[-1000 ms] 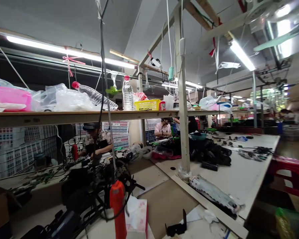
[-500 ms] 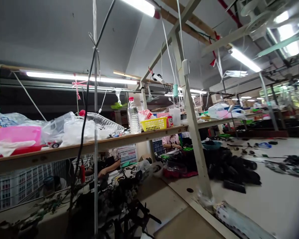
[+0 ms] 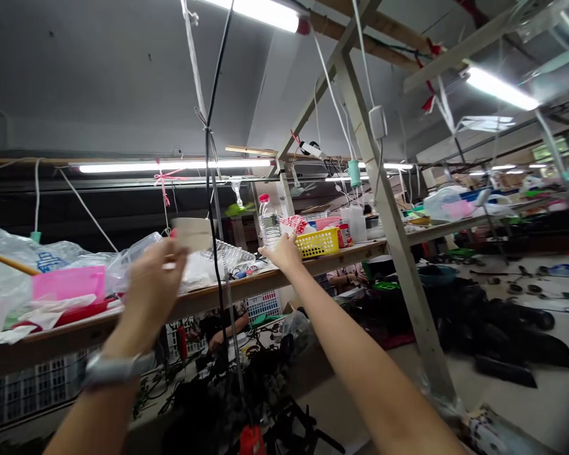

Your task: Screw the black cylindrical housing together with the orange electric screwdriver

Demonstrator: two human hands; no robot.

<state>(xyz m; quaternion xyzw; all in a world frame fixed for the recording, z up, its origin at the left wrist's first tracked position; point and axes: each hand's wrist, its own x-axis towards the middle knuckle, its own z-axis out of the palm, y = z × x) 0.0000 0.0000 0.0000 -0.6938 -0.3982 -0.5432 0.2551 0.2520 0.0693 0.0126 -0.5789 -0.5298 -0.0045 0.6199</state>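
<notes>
- A long wooden shelf board [image 3: 246, 287] runs across the view on pale slanted metal posts; everything below is placed against it.
- A grey worktable [image 3: 540, 379] lies under the shelf and to its right, with a heap of black parts [image 3: 493, 328] on it.
- Crumpled clear plastic bags [image 3: 9, 265] sit on the shelf's left end, beside a pink plastic tray [image 3: 69, 282].
- The person's right arm stretches out to the shelf's front edge; the right hand [image 3: 282, 251] is at the edge just left of a yellow plastic mesh basket [image 3: 318, 242], fingers spread and closed on nothing that shows. Whether it touches the basket cannot be told.
- The left hand [image 3: 152, 284], blurred, is raised in front of the shelf's left half and pinches a small tan cardboard card [image 3: 193, 232] at its fingertips, the card held above the shelf level.
- A clear plastic water bottle with a pink cap [image 3: 268, 222] stands on the shelf just behind the right hand.
- A black cable and a white cord [image 3: 212, 164] hang down in front of the shelf between the two hands.
- A silver wristwatch [image 3: 116, 368] circles the left wrist, below the shelf.
</notes>
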